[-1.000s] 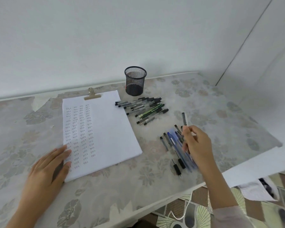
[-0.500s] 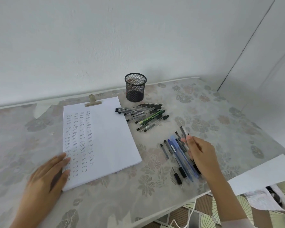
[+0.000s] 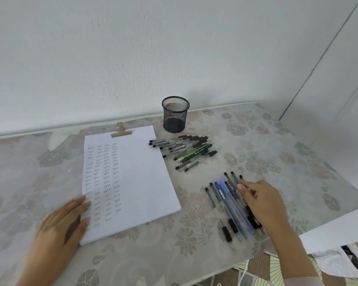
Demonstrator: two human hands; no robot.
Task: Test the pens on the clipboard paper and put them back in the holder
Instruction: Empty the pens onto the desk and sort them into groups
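head view: right hand (image 3: 265, 201) lowered onto near pen pile (image 3: 225, 196).

On the floral-clothed table (image 3: 256, 129) we have the white clipboard paper (image 3: 136, 182) left of centre, its brass clip (image 3: 121, 132) at the far edge. Behind it to the right stands the black wire-mesh holder (image 3: 175, 114), with a heap of dark-capped pens (image 3: 186, 151) just in front. Nearer us, right of the paper, a row of blue and grey pens (image 3: 225, 201) lies partly under our right hand (image 3: 265, 203). Our left hand (image 3: 60, 226) rests on the paper's near left corner
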